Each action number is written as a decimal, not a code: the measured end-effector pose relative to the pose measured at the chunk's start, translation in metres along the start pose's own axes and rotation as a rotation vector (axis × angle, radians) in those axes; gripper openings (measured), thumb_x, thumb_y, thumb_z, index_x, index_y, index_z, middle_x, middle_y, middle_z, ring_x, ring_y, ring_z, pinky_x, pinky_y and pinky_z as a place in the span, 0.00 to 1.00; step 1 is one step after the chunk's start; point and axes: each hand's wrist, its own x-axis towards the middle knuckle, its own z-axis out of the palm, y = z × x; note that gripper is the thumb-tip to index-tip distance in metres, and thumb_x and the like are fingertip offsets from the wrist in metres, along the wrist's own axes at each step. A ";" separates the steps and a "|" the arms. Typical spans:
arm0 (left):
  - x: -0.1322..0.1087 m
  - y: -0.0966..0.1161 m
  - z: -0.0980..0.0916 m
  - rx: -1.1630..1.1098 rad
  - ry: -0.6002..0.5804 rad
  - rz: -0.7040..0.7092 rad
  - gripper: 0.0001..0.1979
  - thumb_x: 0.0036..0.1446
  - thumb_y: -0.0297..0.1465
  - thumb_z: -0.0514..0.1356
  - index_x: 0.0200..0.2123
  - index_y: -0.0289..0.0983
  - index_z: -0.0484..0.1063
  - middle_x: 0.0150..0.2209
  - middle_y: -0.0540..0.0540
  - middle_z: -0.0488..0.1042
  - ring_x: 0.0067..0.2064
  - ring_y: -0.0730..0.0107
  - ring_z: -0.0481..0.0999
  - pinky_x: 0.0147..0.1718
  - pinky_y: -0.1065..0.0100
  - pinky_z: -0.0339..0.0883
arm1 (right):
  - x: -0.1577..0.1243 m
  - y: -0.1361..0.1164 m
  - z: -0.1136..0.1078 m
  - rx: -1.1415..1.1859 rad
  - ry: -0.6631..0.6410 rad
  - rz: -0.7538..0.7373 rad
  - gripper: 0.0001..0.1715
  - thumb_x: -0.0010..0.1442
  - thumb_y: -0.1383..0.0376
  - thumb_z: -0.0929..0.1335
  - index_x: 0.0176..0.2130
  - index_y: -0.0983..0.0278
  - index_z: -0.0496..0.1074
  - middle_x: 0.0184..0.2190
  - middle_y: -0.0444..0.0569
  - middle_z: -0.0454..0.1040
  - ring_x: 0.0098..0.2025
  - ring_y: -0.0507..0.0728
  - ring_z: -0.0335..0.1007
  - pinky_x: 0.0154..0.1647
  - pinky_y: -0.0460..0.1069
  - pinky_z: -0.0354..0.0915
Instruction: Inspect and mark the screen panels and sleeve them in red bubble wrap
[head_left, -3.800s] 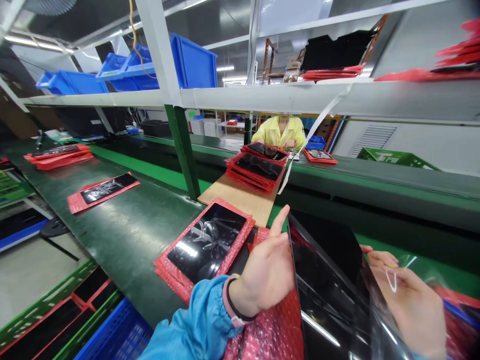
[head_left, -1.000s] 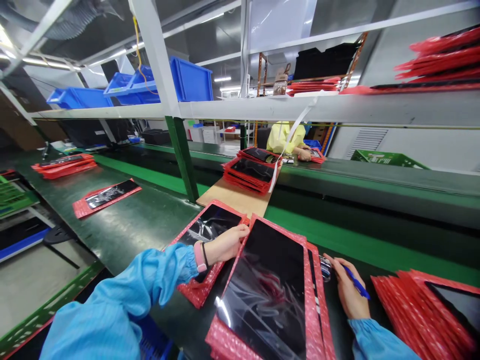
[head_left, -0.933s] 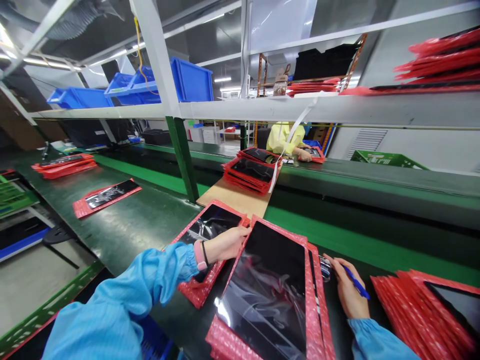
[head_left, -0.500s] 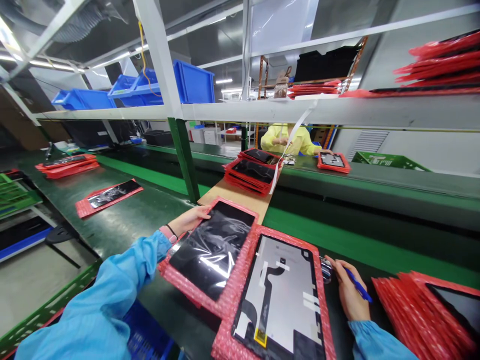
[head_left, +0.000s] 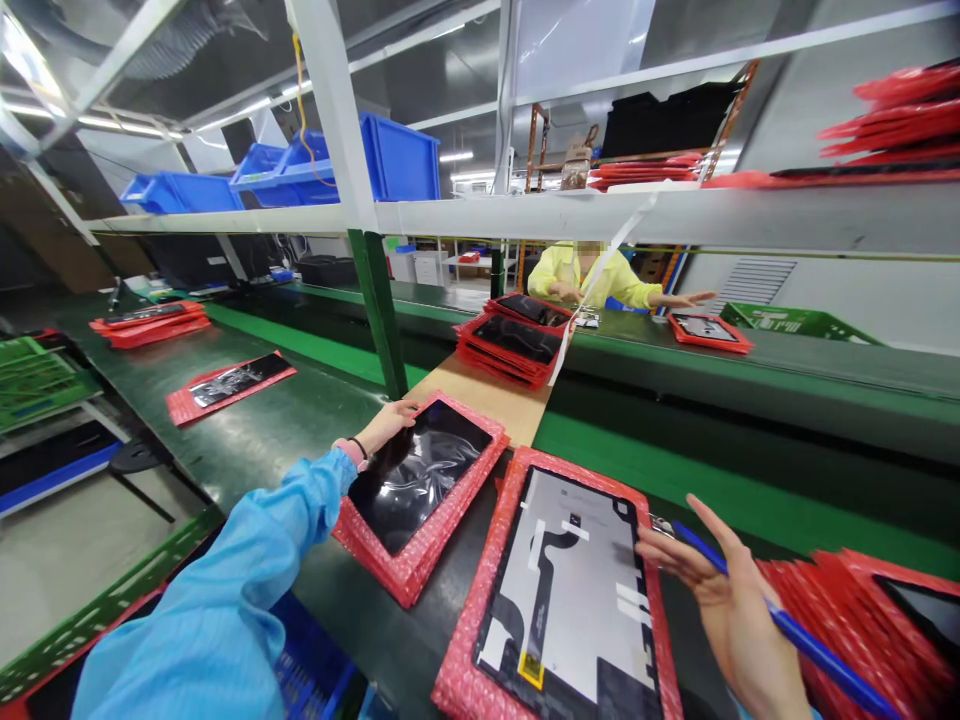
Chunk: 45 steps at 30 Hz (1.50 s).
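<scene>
Locating items from left to right: a green plastic rack (head_left: 37, 380) stands beyond the left edge of the counter (head_left: 255, 480), and a blue plastic crate (head_left: 315, 660) sits below the near edge. The person's left hand (head_left: 388, 425), extending from a light-blue sleeve (head_left: 225, 610), is open with fingers extended. It holds nothing and lies just beside the upper-left edge of a red bubble-wrap bag (head_left: 390, 545).

This bag lies flat on the counter and carries a black display panel (head_left: 416, 480), face up under creased clear film. Immediately to the right, a second red bubble-wrap bag (head_left: 461, 640) carries a grey panel back (head_left: 562, 590), marked with a black strip, white tape and a yellow label. Beyond both, a wooden board (head_left: 480, 400) supports a stack of red-wrapped panels (head_left: 510, 345).

The right hand (head_left: 727, 600) is partly open with fingers spread, and has hold of a blue pen (head_left: 795, 640) lying across it. The pen tip points toward a small metal object (head_left: 660, 525) at the grey panel's right side; its type cannot be determined. A pile of red bubble-wrap bags (head_left: 847, 630) lies further right.

Across the counter, a co-worker in a yellow smock (head_left: 592, 275) extends one hand (head_left: 686, 298) toward a red-wrapped panel (head_left: 709, 330). An overhead shelf (head_left: 600, 215) carries blue bins (head_left: 382, 160) and red packs (head_left: 892, 130).
</scene>
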 end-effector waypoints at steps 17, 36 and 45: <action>-0.116 0.032 0.137 -0.243 -0.579 -0.243 0.16 0.36 0.22 0.67 0.32 0.32 0.70 0.30 0.45 0.74 0.31 0.69 0.76 0.37 0.63 0.68 | -0.061 -0.006 0.036 -0.853 -0.395 -0.126 0.22 0.57 0.53 0.60 0.19 0.59 0.48 0.16 0.40 0.53 0.19 0.51 0.52 0.22 0.47 0.51; -0.107 0.038 0.146 -0.391 -0.542 -0.485 0.06 0.38 0.23 0.65 0.23 0.33 0.70 0.22 0.50 0.72 0.26 0.78 0.72 0.33 0.73 0.65 | -0.067 -0.016 0.042 -0.289 -0.131 0.106 0.28 0.53 0.47 0.69 0.18 0.61 0.54 0.15 0.39 0.54 0.20 0.50 0.49 0.21 0.45 0.55; -0.135 0.044 0.181 -0.415 -0.673 -0.393 0.16 0.29 0.19 0.67 0.29 0.31 0.75 0.25 0.46 0.77 0.26 0.67 0.75 0.34 0.64 0.68 | -0.057 -0.013 0.027 -0.282 -0.183 0.092 0.24 0.52 0.46 0.69 0.22 0.61 0.63 0.14 0.41 0.62 0.17 0.50 0.54 0.18 0.45 0.52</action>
